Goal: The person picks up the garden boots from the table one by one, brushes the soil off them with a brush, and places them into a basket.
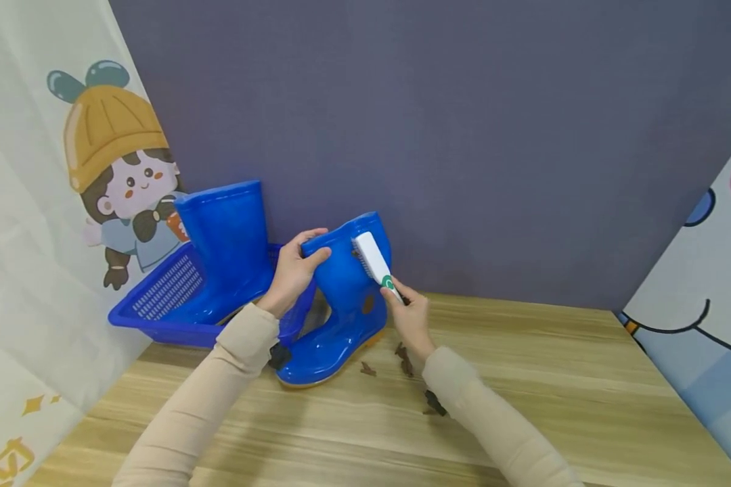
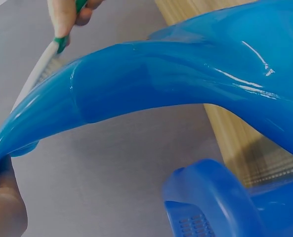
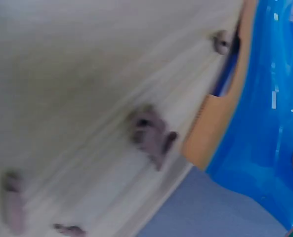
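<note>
A blue rubber boot [image 1: 347,284] stands tilted on the table, toe toward the lower left. My left hand [image 1: 295,267] grips its top rim, thumb on the outside of the shaft. In my right hand [image 1: 411,314] is a white brush [image 1: 373,258] with green on its handle, its bristles against the upper shaft. A brown patch [image 1: 368,304] marks the shaft below the brush, and another shows partly beside the bristles. The left wrist view shows the shaft [image 2: 136,79] bent over, with the brush behind it. An orange-tan heel [image 3: 210,133] shows in the right wrist view.
Another blue boot [image 1: 228,237] stands in a blue-purple plastic basket [image 1: 189,331] at the left. Brown pieces [image 1: 404,360] lie scattered on the wooden table [image 1: 554,379] near the heel. A grey backdrop [image 1: 493,149] rises behind, with printed cloth on both sides.
</note>
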Demonstrator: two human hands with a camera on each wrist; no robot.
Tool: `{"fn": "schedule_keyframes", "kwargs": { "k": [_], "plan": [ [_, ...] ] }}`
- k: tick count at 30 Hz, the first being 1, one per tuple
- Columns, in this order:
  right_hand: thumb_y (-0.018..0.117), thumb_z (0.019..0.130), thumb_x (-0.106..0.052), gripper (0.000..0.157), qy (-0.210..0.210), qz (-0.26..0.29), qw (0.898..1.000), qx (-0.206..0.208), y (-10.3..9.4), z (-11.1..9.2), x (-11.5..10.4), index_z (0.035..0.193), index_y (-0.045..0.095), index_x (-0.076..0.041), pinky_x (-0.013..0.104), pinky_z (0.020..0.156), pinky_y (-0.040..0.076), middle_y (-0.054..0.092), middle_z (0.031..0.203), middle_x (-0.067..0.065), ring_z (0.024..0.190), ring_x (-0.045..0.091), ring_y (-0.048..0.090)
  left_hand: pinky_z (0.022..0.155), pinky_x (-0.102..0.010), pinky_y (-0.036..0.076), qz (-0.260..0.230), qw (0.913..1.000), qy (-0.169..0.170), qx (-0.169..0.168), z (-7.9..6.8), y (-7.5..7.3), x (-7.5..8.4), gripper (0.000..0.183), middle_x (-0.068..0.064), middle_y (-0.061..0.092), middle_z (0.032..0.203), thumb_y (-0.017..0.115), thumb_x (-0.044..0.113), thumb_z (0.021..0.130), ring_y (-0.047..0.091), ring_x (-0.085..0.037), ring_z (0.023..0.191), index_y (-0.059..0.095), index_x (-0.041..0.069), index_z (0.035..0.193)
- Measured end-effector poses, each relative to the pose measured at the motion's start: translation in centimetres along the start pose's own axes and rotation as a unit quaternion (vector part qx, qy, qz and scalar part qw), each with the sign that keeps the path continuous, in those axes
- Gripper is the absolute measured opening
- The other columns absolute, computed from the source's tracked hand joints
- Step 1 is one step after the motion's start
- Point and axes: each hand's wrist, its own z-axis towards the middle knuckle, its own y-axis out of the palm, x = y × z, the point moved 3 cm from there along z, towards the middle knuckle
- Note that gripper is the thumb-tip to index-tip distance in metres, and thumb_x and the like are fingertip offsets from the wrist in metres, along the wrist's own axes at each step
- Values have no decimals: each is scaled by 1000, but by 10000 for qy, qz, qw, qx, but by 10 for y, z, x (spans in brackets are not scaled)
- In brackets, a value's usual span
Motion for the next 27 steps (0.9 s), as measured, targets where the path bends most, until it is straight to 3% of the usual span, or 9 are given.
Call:
{"fn": "schedule_keyframes", "kwargs": {
  "k": [8, 17, 27],
  "plan": [
    [67, 83, -14, 34, 275, -215, 9991, -222, -12, -9, 10, 117, 63, -9, 17, 53, 45, 68, 99, 17, 66, 9, 57, 97, -42, 43, -57, 10000, -20, -4, 0, -5, -4, 41, -7, 51, 131, 55, 22, 93, 52, -24, 118, 47, 15, 132],
    [70, 81, -15, 34, 97, -710, 9971, -261, -38, -8, 9, 114, 64, -6, 16, 48, 42, 67, 103, 19, 59, 10, 55, 98, -44, 42, -129, 9998, -121, 57, 6, -7, -3, 42, -7, 50, 132, 55, 21, 92, 50, -25, 118, 46, 15, 133],
    [69, 82, -19, 35, -240, -1631, 9849, -529, -78, -11, 13, 114, 64, -6, 19, 42, 40, 67, 103, 18, 44, 5, 45, 97, -45, 43, -157, 9996, -229, -66, 6, -4, -4, 43, -8, 48, 134, 56, 21, 92, 50, -27, 119, 45, 16, 134]
  ]
}}
